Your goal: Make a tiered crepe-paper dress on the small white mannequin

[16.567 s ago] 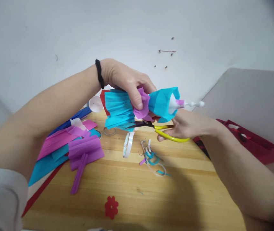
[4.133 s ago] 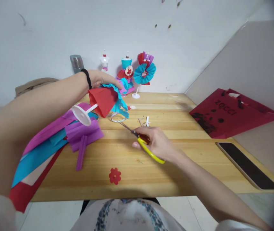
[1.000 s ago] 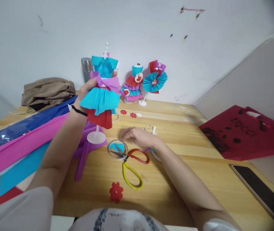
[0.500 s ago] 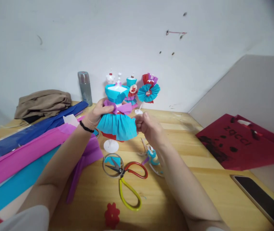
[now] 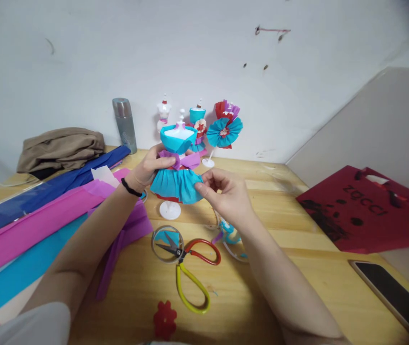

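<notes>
Head camera: the upright dress form [image 5: 178, 145] is at three o'clock from the left hand [image 5: 151, 166], which clasps its waist; the right hand [image 5: 226, 190] pinches the blue skirt's [image 5: 176, 186] four-o'clock edge. Spread scissors [image 5: 182, 254] lie at six o'clock.

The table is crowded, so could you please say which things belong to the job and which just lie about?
Likely the job's: held paper dress, scissors, tape roll, pink paper, red paper flower.
Probably just lying about: flask, brown cloth, red bag, phone.
</notes>
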Demonstrator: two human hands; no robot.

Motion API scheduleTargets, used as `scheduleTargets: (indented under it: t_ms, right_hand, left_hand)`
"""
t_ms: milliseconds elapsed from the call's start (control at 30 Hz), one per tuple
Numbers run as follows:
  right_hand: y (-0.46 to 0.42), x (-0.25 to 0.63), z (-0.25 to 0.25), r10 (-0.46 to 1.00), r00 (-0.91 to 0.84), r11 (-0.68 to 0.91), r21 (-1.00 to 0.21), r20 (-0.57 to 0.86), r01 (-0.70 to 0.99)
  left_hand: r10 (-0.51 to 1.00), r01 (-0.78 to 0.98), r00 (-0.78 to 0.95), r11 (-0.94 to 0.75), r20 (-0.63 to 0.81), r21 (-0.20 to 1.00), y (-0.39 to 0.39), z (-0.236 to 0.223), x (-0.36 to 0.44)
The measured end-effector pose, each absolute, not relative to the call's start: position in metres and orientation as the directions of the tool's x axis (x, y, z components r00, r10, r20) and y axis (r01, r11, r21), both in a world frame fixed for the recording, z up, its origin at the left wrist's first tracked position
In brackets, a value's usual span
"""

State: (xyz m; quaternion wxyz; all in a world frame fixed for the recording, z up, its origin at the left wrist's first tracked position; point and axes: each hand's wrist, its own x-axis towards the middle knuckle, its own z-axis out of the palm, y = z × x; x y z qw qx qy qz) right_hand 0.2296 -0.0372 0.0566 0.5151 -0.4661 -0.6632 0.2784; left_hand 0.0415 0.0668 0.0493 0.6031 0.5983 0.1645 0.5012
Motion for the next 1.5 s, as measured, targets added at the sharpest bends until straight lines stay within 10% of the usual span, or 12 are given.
scheduleTargets:
  t_ms: [300,633,1500]
  right_hand:
    - [-0.049,0.224,0.063,0.892,-0.021,0.415,-0.802,0.451,0.429]
    - [-0.038,0.224,0.062,0.982,-0.024,0.189,-0.982,0.188,0.025]
    - [-0.034,0.23,0.057,0.881,0.01,0.471,-0.879,0.472,0.074]
  left_hand:
    - [0.78,-0.441,0.381,-0.319,0.497,0.839,0.06,0.049,0.047]
    - [0.762,-0.474,0.442,-0.251,0.474,0.844,0.05,0.047,0.048]
    - [0.745,-0.532,0.637,0.239,0.198,0.812,0.037,0.031,0.075]
